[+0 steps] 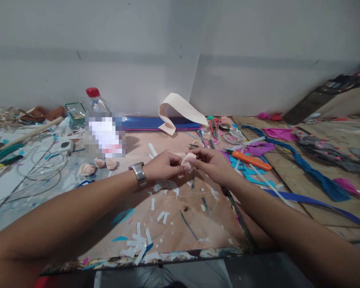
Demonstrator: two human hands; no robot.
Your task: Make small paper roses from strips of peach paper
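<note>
Over the middle of the worktable, a small cream rolled piece (189,160) is held between both hands. My left hand (167,165), below a metal wristwatch (138,173), pinches it from the left side. From the right, the fingers and thumb of my right hand (211,163) close on the same piece. Several similar cream rolled pieces (87,169) lie on the table to the left, beside the bottle. Behind the hands, a folded cream strip (180,105) rests on a dark blue stack (141,123).
A red-capped bottle (93,93) stands at the left, near a white charger with cable (66,146) and green-handled pliers (6,154). To the right lie an orange cutter (251,159) and blue strips (303,160). White scraps (139,240) litter the table's front (180,228).
</note>
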